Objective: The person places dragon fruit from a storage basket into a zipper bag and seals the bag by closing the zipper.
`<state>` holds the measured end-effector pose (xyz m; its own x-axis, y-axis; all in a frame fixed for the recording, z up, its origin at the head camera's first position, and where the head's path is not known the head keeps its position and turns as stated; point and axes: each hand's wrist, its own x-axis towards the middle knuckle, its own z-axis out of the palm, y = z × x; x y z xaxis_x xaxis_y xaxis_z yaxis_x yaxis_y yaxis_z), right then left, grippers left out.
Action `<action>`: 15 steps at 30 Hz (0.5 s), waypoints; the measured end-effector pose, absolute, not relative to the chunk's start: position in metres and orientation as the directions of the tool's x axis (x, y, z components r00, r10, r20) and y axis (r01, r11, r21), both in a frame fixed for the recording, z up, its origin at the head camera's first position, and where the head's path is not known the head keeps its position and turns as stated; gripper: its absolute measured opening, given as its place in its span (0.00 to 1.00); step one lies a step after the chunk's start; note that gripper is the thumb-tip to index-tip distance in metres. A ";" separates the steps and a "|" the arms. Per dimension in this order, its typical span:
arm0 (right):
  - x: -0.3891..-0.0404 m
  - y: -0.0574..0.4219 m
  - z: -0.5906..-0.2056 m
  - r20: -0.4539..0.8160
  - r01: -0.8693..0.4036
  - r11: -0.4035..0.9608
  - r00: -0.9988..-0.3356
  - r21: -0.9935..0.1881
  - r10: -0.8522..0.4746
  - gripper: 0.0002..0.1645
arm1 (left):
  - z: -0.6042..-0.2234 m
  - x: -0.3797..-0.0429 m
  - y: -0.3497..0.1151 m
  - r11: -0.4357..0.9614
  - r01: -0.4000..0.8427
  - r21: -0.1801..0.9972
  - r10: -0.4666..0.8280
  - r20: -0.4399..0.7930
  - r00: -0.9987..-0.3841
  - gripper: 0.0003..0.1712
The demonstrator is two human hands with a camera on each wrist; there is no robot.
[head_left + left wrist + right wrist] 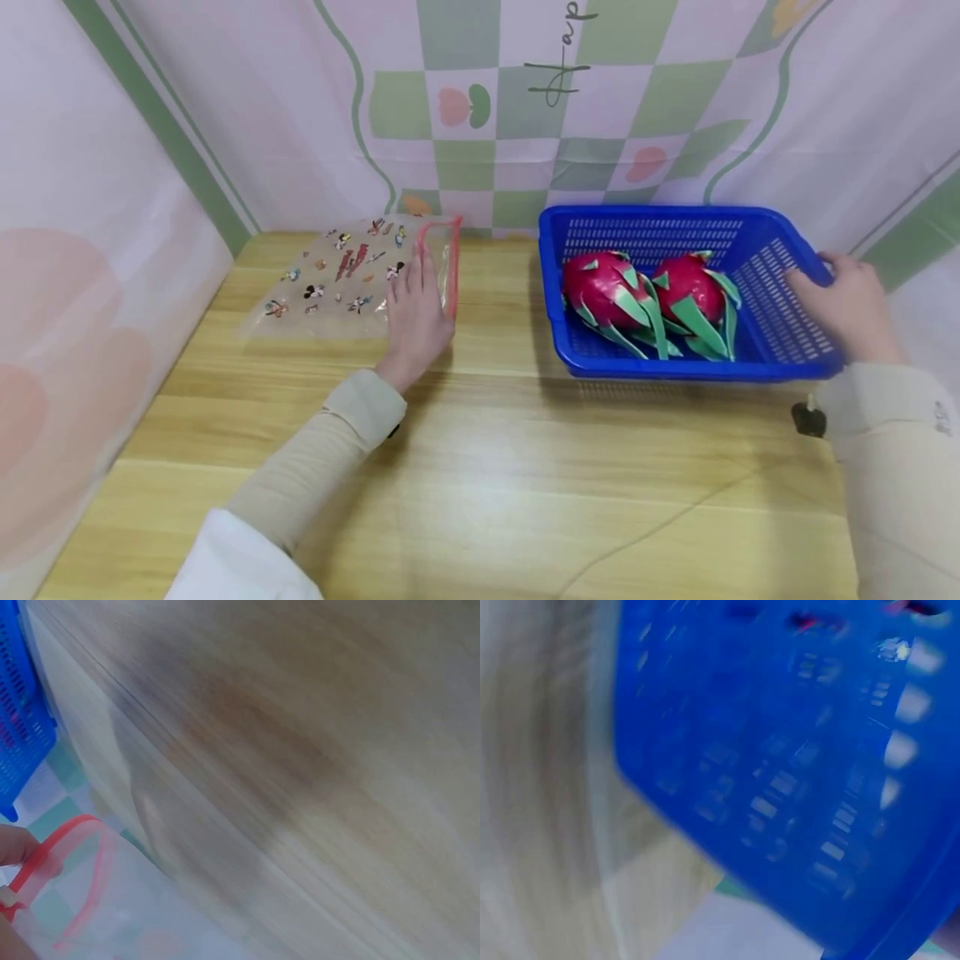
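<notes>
In the head view my left hand [417, 321] is at the mouth of a clear plastic zip bag [330, 279] with cartoon prints and a red zip edge. The left wrist view shows its fingers [15, 845] holding the red edge, with the bag's mouth [101, 877] raised and gaping. My right hand [855, 308] grips the right rim of a blue plastic basket [693, 371], thumb inside. Two toy dragon fruits [603, 292], red with green leaves, lie inside the basket. The perforated basket wall [780, 795] fills the right wrist view, blurred.
A wooden table [480, 492] lies under everything. A patterned curtain [525, 100] hangs right behind the bag and basket, and another stretch covers the left side. A small black object [809, 417] sits by the right sleeve. A thin dark line crosses the table's front.
</notes>
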<state>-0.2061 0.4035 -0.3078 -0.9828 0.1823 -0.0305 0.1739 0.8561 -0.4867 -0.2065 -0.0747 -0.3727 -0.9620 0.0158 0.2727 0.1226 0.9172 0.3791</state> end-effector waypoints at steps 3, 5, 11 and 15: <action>-0.207 0.395 -0.302 -0.048 0.184 0.836 -0.981 -0.517 0.186 0.48 | -0.372 -0.207 -0.076 0.915 0.125 0.383 0.020 0.266 -0.964 0.58; -0.208 0.389 -0.299 -0.064 0.192 0.831 -0.980 -0.523 0.187 0.49 | -0.371 -0.208 -0.076 0.915 0.123 0.385 0.021 0.258 -0.966 0.58; -0.213 0.375 -0.299 -0.067 0.168 0.842 -0.985 -0.512 0.156 0.48 | -0.369 -0.209 -0.075 0.914 0.123 0.387 0.025 0.249 -0.968 0.56; -0.218 0.368 -0.303 -0.052 0.138 0.850 -0.990 -0.508 0.130 0.48 | -0.370 -0.209 -0.075 0.913 0.121 0.390 0.025 0.241 -0.970 0.56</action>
<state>-0.2182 0.3677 -0.3025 -0.9901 0.1300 -0.0521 0.1384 0.8504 -0.5076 -0.2094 -0.0753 -0.3702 -0.9701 0.0255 0.2414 0.1210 0.9129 0.3898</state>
